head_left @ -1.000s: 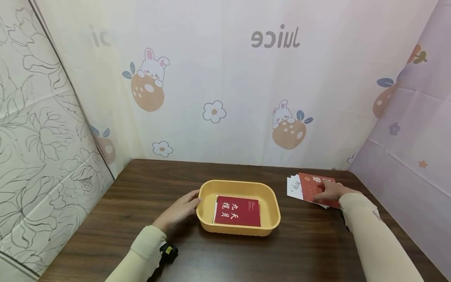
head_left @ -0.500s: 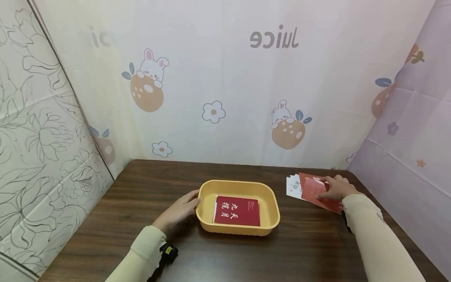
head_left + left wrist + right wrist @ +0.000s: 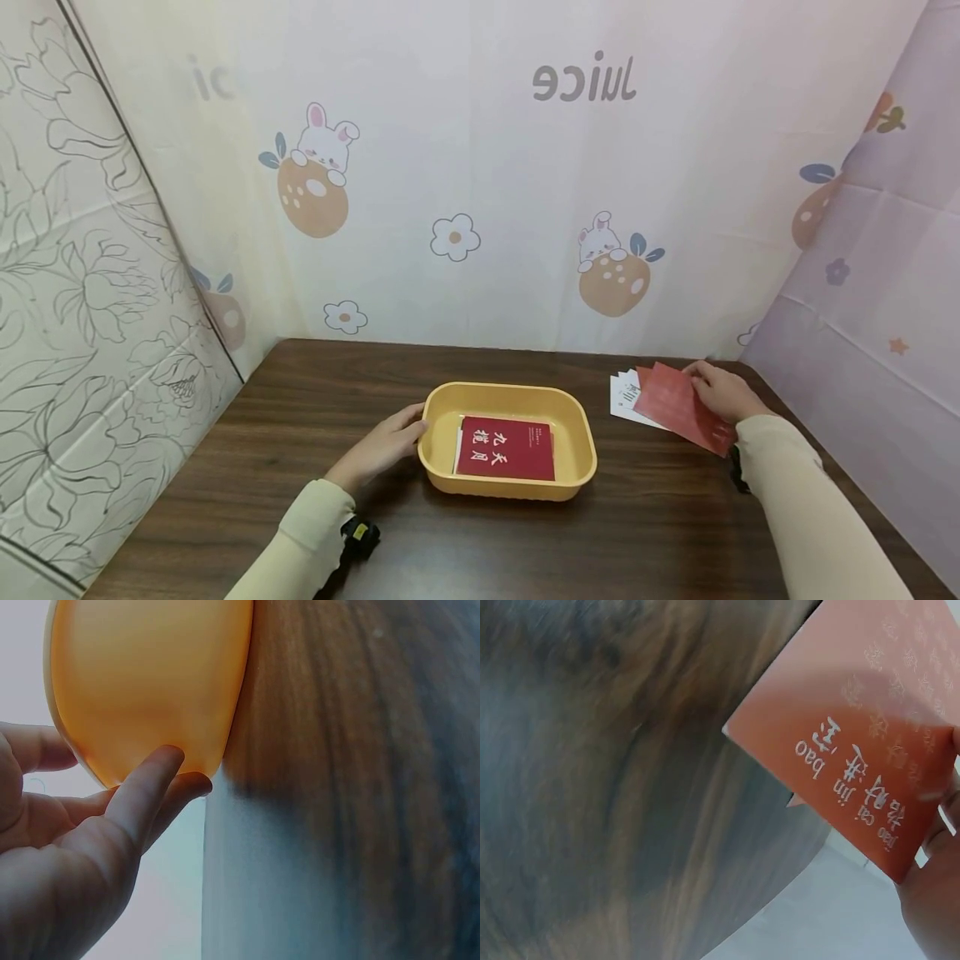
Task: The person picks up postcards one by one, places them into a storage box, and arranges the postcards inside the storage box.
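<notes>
In the head view my right hand [image 3: 723, 393] pinches a red envelope [image 3: 681, 407] by its far right edge, tilted above the table. White print and pale patterns cover the face of the red envelope [image 3: 862, 742] seen in the right wrist view. Under it lie another red envelope, mostly hidden, and several fanned white cards [image 3: 624, 396]. My left hand [image 3: 386, 446] holds the left end of a yellow plastic basket [image 3: 577, 408], thumb at the rim and fingers against the outer wall [image 3: 150, 682]. Inside the basket rests a dark red envelope [image 3: 506, 450] with white characters, over a paler sheet.
The dark wooden table [image 3: 315, 375] meets a printed curtain [image 3: 480, 167] along its back edge. More curtain hangs close on the right, and a flower-patterned panel [image 3: 105, 283] stands at the left. Bare wood lies between the basket and the cards.
My right hand has taken hold of the top red envelope and lifted and turned it, shifting to its far right edge. The left hand and basket stay where they were.
</notes>
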{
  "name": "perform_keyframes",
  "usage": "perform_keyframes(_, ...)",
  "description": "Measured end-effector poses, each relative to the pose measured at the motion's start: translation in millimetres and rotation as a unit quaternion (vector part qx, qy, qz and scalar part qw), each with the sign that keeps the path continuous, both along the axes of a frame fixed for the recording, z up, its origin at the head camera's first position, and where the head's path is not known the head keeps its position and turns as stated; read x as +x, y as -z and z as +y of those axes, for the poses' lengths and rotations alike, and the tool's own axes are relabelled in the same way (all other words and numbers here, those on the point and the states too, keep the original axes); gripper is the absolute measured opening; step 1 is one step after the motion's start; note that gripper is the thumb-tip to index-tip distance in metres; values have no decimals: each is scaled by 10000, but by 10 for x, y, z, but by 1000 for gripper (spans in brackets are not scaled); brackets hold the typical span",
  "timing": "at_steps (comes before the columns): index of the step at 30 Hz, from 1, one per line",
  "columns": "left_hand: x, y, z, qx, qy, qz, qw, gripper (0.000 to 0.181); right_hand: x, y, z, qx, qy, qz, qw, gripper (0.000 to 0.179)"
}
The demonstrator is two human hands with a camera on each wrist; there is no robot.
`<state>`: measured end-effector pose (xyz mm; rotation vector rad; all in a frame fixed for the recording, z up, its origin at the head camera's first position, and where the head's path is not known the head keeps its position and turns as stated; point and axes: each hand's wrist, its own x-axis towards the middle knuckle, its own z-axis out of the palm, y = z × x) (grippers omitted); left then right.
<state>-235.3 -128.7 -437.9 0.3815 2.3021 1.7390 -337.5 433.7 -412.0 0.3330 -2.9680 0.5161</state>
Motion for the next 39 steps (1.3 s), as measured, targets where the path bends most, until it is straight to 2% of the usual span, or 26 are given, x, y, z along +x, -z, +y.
perform_keyframes(13, -28, 12, -3, 10, 23, -2, 10000, 48, 16, -167, -200, -564, 194, -451, 9972, 38)
perform_keyframes(22, -17, 3, -10, 18, 18, -7, 10000, 49, 3, -279, -360, -582, -149, -35, 9982, 36)
perform_keyframes(29, -31, 14, -8, 17, 4, -17, 10000, 48, 25, -345, -544, -795, -400, 92, 9960, 34)
perform_keyframes(35, -33, 0, -14, 16, -8, -31, 10000, 48, 32, -412, -707, -810, -425, 68, 9958, 35)
perform_keyframes(39, -33, -6, -18, -17, 4, -24, 10000, 48, 55, -466, -832, -778, -569, 235, 9951, 33)
